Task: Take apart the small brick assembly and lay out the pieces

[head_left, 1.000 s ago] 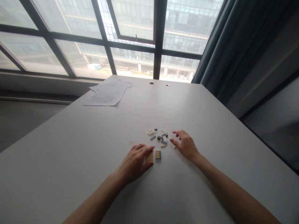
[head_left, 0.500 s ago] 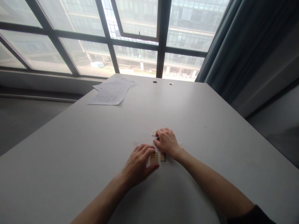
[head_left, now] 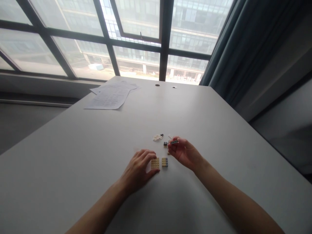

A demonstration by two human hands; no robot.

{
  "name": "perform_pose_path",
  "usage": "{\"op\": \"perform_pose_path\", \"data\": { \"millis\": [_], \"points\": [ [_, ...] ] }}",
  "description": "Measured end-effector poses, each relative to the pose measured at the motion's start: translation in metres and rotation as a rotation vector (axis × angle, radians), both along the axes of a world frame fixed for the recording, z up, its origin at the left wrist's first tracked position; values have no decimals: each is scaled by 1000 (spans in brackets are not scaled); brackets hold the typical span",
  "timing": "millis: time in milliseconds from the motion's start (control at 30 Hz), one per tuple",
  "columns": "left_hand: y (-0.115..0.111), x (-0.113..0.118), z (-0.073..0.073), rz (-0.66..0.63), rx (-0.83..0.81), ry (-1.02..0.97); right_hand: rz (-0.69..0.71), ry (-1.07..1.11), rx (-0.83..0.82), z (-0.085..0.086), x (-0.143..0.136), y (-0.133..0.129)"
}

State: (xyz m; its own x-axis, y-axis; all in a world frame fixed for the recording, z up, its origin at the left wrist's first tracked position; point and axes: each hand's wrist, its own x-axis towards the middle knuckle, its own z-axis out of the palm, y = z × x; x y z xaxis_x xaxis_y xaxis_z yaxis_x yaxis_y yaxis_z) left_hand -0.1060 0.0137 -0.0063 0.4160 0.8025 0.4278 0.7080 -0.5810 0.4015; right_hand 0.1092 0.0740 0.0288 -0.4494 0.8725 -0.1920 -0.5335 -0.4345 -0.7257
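My left hand (head_left: 140,167) rests on the table with thumb and fingers around a tan studded block (head_left: 155,163). Just right of it lies a smaller block (head_left: 164,162), tan with a blue-grey right side. My right hand (head_left: 184,152), raised a little above the table, pinches a small dark grey brick (head_left: 174,142). A black piece (head_left: 165,144) stands left of its fingertips. Beyond my hands lies a little pile of white pieces (head_left: 158,137) with a small black piece (head_left: 162,135) at its edge. Another white piece (head_left: 170,136) is partly behind my right fingers.
Printed papers (head_left: 109,96) lie at the far left of the white table (head_left: 195,113). Two round inserts, one dark (head_left: 157,85) and one white (head_left: 174,87), sit near the far edge. Windows are beyond, and a blue-grey curtain (head_left: 226,48) hangs at the right.
My right hand has turned palm-inward and lifted, now showing the dark grey brick in its fingers. The black piece and white pile are uncovered. The view has shifted slightly; my left hand keeps its grip.
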Motion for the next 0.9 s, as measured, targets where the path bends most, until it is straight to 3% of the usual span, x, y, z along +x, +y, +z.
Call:
{"op": "perform_pose_path", "data": {
  "millis": [133,300,400,567,900],
  "points": [
    [2,0,-1,-3,18,9,-58,-220,166,-6,20,-8],
    [4,1,-2,-12,20,35,-80,-917,673,-21,40,-19],
    [2,0,-3,-11,32,42,-33,-1139,887,-26,39,-27],
    [1,0,-1,-14,28,44,-24,-1212,1028,-31,28,-31],
    [2,1,-1,-17,38,37,-20,-1157,1073,-37,28,-32]
  ]
}}
